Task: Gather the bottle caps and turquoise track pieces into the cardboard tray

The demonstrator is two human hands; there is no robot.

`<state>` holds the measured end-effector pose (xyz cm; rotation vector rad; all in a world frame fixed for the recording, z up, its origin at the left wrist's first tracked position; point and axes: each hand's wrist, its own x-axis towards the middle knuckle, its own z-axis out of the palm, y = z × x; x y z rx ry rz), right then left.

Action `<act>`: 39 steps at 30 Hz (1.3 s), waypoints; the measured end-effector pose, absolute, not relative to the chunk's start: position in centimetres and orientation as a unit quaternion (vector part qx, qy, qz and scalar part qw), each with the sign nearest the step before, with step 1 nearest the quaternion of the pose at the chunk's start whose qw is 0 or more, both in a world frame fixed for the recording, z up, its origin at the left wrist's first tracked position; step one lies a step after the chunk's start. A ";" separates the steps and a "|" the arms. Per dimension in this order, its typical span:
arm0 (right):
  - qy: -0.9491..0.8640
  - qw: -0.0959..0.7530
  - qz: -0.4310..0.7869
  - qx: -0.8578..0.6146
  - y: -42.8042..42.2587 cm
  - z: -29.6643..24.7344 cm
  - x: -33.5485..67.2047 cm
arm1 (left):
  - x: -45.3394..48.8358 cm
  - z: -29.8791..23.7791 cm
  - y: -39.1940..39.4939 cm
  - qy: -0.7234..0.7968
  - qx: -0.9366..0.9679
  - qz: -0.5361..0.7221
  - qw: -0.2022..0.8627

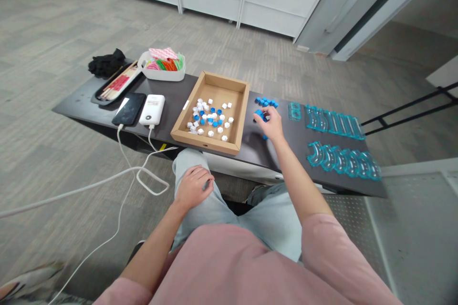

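My right hand (272, 123) reaches over the dark table (164, 119), fingers pinched on a small blue piece (259, 114). Just beyond it lies a small cluster of blue pieces (265, 102). To its left stands a shallow cardboard tray (239, 119) holding several white and blue pieces (209, 117). My left hand (193, 186) rests on my left knee, fingers curled loosely, holding nothing.
Two rows of translucent teal curved parts (334, 122) (343, 159) lie at the table's right. A phone (129, 108) and white power bank (152, 109) with cables sit left of the tray, beside a black tray (114, 86), a white basket (164, 66) and black cloth (106, 63).
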<state>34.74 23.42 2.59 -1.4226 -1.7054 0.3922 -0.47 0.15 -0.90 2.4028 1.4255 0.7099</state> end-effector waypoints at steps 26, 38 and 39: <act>-0.888 0.053 0.121 -0.440 25.5 6.3 18.4 | -0.3 -0.3 0.1 0.503 0.816 0.240 0.156; -0.902 0.084 0.196 -0.375 25.1 7.3 21.2 | -0.3 -0.2 0.3 0.505 0.816 0.228 0.164; -0.900 0.092 0.196 -0.378 25.0 7.2 20.4 | -0.3 -0.2 0.3 0.505 0.817 0.227 0.163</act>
